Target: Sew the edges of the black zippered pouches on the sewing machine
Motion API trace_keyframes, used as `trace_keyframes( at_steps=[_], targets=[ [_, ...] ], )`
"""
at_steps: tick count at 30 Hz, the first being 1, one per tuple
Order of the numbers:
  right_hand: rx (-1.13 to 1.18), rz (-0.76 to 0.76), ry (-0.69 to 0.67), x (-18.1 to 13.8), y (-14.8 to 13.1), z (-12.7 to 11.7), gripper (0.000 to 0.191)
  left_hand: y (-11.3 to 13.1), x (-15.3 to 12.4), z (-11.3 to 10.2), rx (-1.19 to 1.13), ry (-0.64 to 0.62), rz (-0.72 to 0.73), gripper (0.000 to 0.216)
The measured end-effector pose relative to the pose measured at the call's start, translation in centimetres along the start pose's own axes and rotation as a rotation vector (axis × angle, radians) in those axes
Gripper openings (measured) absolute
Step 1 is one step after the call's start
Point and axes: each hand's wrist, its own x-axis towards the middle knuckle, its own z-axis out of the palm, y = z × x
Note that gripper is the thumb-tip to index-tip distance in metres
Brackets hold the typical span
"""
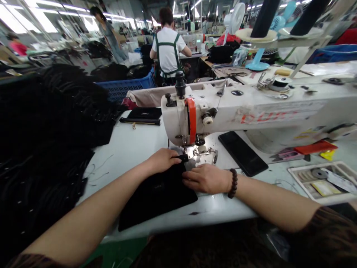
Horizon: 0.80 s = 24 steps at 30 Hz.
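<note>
A black fabric piece (158, 193) lies on the pale sewing table, its upper edge beside the needle area of the white sewing machine (178, 123). My left hand (163, 160) is closed on that upper edge, where a narrow black strip (182, 158) sticks out past the fingers toward the presser foot. Along the right edge of the fabric, my right hand (208, 179) rests with fingers together and stretched out, their tips on the cloth. A bead bracelet (232, 183) circles the right wrist. What lies beneath my palms is hidden.
Dark fabric pieces (50, 141) are heaped at the left. Behind the machine's head lies a black zipper strip (139, 121). A phone (242, 153), a red-handled tool (315, 147) and a parts tray (325, 182) sit to the right. A person (169, 48) sits ahead.
</note>
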Motion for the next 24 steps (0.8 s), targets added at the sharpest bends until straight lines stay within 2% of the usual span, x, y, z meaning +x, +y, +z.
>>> trace_keyframes(
  at_steps=[6,11,15,19,24],
  targets=[
    [0.092,0.069,-0.025,-0.1,-0.5,0.5,0.032,0.4,-1.1,1.2,0.139,0.130,-0.138,0.026],
    [0.095,0.138,-0.076,0.8,-0.4,0.4,0.027,-0.2,-1.2,1.0,0.153,0.177,-0.204,0.023],
    [0.050,0.271,-0.173,2.1,0.8,0.9,0.020,-1.3,1.1,0.1,0.209,0.245,-0.241,0.024],
    [0.018,0.385,-0.168,2.3,1.9,1.3,0.018,-2.1,4.0,0.0,0.226,0.315,-0.200,0.022],
    [0.011,0.358,-0.160,0.8,2.0,0.8,0.020,-2.1,5.6,1.2,0.229,0.333,-0.075,0.022]
  ],
)
